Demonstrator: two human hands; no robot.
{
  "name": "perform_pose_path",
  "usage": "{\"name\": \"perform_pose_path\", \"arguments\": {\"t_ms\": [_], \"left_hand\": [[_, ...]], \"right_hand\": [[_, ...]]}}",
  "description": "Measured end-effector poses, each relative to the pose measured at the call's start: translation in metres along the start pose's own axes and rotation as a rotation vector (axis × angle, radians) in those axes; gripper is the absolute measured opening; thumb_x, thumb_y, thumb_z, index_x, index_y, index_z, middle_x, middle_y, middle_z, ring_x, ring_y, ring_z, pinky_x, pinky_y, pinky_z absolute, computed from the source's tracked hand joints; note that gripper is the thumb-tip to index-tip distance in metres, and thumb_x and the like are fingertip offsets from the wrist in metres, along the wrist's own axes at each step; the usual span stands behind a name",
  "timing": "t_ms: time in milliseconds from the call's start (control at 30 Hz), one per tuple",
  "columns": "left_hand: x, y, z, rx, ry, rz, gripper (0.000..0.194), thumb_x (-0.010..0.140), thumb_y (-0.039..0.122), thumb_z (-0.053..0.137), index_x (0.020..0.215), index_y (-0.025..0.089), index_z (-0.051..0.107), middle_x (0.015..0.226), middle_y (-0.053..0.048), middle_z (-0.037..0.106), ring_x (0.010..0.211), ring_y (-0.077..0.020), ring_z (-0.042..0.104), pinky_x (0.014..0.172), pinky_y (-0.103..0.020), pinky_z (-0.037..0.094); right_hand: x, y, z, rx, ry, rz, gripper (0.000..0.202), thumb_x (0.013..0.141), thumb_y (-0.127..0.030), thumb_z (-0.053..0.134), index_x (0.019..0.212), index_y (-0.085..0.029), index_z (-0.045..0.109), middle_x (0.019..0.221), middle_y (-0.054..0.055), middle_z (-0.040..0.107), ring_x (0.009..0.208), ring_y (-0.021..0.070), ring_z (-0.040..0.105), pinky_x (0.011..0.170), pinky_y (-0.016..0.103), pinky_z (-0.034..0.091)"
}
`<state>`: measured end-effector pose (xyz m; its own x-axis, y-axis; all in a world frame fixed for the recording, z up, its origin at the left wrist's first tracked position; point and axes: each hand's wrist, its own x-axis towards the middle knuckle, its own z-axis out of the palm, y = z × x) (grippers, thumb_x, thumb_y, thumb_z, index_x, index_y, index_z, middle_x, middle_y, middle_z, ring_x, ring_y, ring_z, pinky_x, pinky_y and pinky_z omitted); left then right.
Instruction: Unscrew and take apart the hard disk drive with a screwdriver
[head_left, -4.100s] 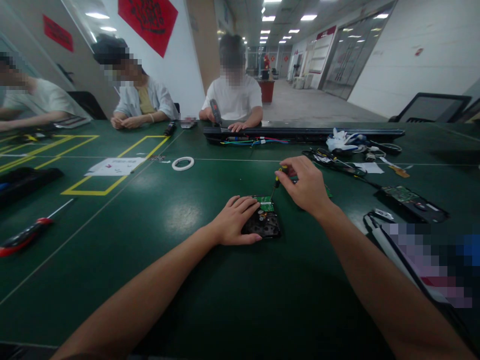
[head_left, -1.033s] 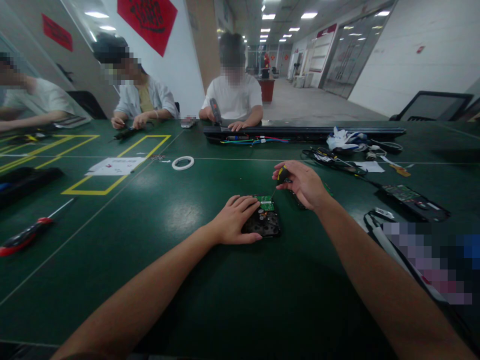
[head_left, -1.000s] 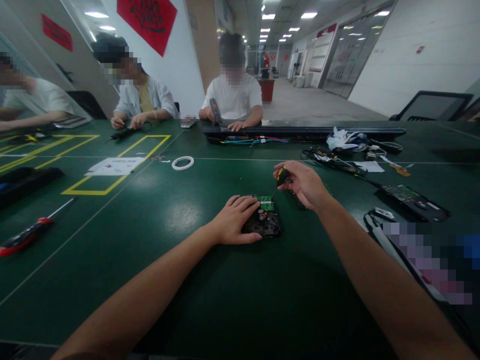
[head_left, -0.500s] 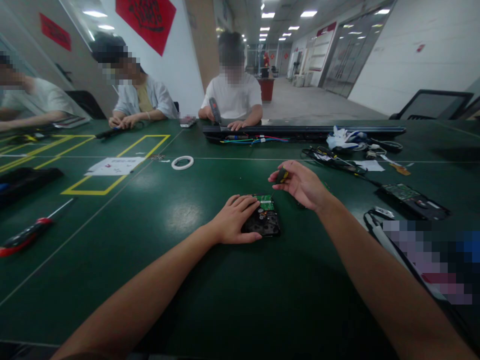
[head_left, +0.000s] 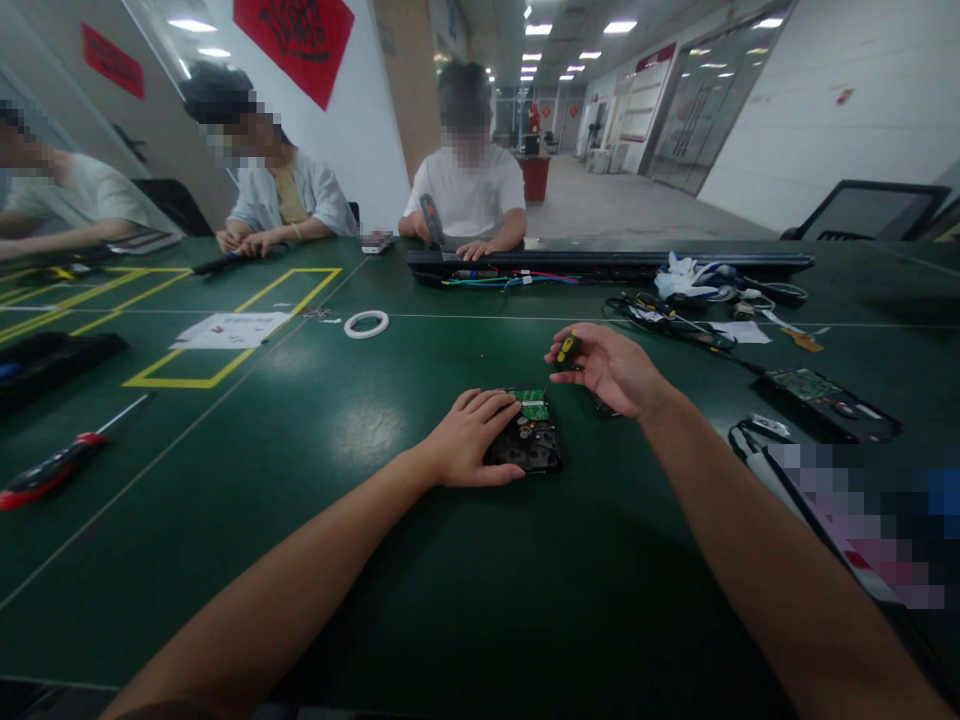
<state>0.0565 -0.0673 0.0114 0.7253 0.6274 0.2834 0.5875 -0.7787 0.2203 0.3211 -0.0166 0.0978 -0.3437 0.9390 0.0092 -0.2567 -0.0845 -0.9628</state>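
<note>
A hard drive (head_left: 538,445) with a green circuit board on top lies flat on the green table. Across its left part rests my left hand (head_left: 474,440), fingers over the top and thumb along the near edge, holding it against the table. My right hand (head_left: 604,365) is closed around the black and yellow handle of a small screwdriver (head_left: 568,350). The thin shaft points down at the drive's far right corner; whether the tip touches a screw is too small to tell. Partly hidden below my right hand is another dark part (head_left: 602,405).
Another hard drive (head_left: 825,402) lies at right, near cables (head_left: 660,315) and white gloves (head_left: 686,277). At left are a red and black screwdriver (head_left: 64,468), a paper sheet (head_left: 232,330) and a tape roll (head_left: 366,324). Co-workers sit across the table behind a long black panel (head_left: 615,262).
The screwdriver's handle has turned in my right hand, showing more yellow, and my right-hand fingers have shifted slightly. My left hand and the hard drive stay in place.
</note>
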Motion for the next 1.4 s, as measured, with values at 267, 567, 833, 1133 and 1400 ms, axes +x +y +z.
{"name": "perform_pose_path", "arguments": {"t_ms": [267, 567, 833, 1133, 1400], "left_hand": [[-0.001, 0.000, 0.000, 0.006, -0.016, -0.006, 0.099, 0.087, 0.081, 0.057, 0.163, 0.021, 0.036, 0.160, -0.017, 0.045, 0.148, -0.0419, 0.039, 0.124, -0.062, 0.024], [-0.001, 0.000, 0.000, 0.025, -0.022, -0.007, 0.100, 0.087, 0.083, 0.054, 0.163, 0.019, 0.035, 0.160, -0.018, 0.045, 0.149, -0.0403, 0.039, 0.125, -0.061, 0.023], [0.000, 0.000, 0.002, 0.005, -0.012, -0.007, 0.100, 0.087, 0.082, 0.056, 0.163, 0.021, 0.035, 0.159, -0.017, 0.045, 0.148, -0.0420, 0.039, 0.124, -0.062, 0.024], [-0.001, 0.001, 0.000, 0.029, -0.011, 0.002, 0.100, 0.088, 0.083, 0.053, 0.161, 0.017, 0.038, 0.158, -0.019, 0.046, 0.148, -0.0401, 0.039, 0.124, -0.060, 0.025], [0.000, 0.001, 0.000, 0.001, 0.008, 0.008, 0.099, 0.087, 0.081, 0.057, 0.162, 0.021, 0.037, 0.158, -0.018, 0.046, 0.146, -0.0423, 0.041, 0.123, -0.061, 0.026]], "right_hand": [[-0.002, -0.003, 0.001, -0.138, 0.044, -0.049, 0.016, 0.091, -0.033, 0.069, 0.104, -0.025, 0.073, 0.091, 0.007, 0.072, 0.092, 0.0230, 0.068, 0.065, 0.032, 0.057], [-0.002, -0.001, 0.001, -0.097, -0.023, -0.019, 0.016, 0.093, -0.035, 0.066, 0.093, -0.021, 0.074, 0.101, 0.012, 0.075, 0.101, 0.0265, 0.070, 0.075, 0.037, 0.061], [0.001, 0.007, 0.002, 0.008, -0.064, -0.003, 0.018, 0.094, -0.037, 0.065, 0.094, -0.021, 0.074, 0.109, 0.011, 0.076, 0.108, 0.0265, 0.071, 0.091, 0.043, 0.060], [-0.002, -0.001, 0.002, -0.081, -0.074, 0.027, 0.016, 0.094, -0.037, 0.064, 0.096, -0.023, 0.072, 0.105, 0.011, 0.076, 0.109, 0.0293, 0.070, 0.080, 0.041, 0.061], [-0.005, -0.006, 0.002, -0.182, -0.076, 0.001, 0.018, 0.092, -0.040, 0.070, 0.096, -0.022, 0.073, 0.107, 0.012, 0.077, 0.106, 0.0283, 0.070, 0.071, 0.038, 0.061]]}}
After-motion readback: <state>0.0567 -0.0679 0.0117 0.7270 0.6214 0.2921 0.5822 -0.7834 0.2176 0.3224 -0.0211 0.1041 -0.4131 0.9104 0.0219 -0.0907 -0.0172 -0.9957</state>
